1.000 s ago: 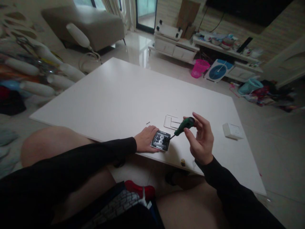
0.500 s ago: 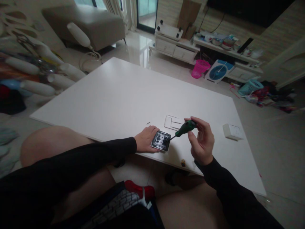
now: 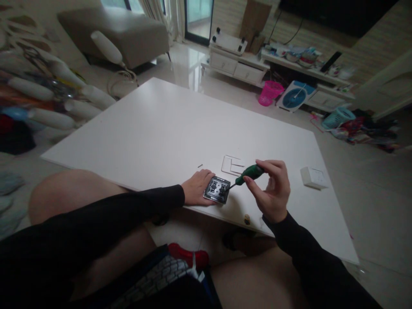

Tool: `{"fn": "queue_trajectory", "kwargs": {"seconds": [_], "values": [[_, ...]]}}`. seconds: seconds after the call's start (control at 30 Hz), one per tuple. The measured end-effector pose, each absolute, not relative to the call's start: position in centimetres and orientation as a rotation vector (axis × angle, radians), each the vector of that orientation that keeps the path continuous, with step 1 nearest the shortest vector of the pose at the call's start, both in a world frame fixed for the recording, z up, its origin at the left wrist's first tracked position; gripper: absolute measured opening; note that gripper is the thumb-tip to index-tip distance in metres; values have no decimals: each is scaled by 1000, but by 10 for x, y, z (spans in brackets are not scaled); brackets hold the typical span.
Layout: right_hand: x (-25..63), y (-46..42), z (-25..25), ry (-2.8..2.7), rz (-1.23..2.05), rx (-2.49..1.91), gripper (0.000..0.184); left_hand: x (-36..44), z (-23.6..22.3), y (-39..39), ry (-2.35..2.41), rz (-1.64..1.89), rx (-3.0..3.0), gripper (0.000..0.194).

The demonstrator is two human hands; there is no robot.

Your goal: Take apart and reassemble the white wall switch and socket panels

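A black wall switch module [image 3: 217, 189] lies at the near edge of the white table [image 3: 180, 124]. My left hand [image 3: 198, 187] is closed around its left side, holding it against the tabletop. In my right hand [image 3: 274, 189] is a screwdriver [image 3: 252, 173] with a green handle, pinched between thumb and fingers. The shaft slants down to the left, and its tip meets the right part of the module. Behind the module lies a flat white switch cover [image 3: 229, 165], partly hidden by the screwdriver. A small screw [image 3: 200, 165] rests beyond my left hand.
A white box-shaped piece [image 3: 313, 177] stands on the table at the right. Close to the front edge sits a small yellow and dark part [image 3: 246, 219]. Beyond the table are a low cabinet [image 3: 234, 66], a pink basket [image 3: 270, 92] and a blue fan [image 3: 295, 95].
The fingers of my right hand have shifted their grip on the screwdriver handle, thumb moving left along it. The screwdriver tip stays at the module, and my left hand has not moved.
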State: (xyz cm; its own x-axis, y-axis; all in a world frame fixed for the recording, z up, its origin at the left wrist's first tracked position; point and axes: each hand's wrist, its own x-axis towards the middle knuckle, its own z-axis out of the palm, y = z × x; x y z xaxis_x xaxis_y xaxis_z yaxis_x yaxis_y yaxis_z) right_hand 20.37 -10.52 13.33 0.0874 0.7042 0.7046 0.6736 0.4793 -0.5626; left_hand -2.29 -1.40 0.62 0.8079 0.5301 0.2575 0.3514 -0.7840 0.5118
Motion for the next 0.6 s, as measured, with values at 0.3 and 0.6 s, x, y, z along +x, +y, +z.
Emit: {"fn": "queue_trajectory", "kwargs": {"seconds": [0.3,0.6], "values": [[201,-105,136,-1616,51,-1195,43,-23,9,-15,663,530,2547,87],[201,-106,135,-1600,113,-1213,46,-23,7,-14,659,520,2551,89]]}}
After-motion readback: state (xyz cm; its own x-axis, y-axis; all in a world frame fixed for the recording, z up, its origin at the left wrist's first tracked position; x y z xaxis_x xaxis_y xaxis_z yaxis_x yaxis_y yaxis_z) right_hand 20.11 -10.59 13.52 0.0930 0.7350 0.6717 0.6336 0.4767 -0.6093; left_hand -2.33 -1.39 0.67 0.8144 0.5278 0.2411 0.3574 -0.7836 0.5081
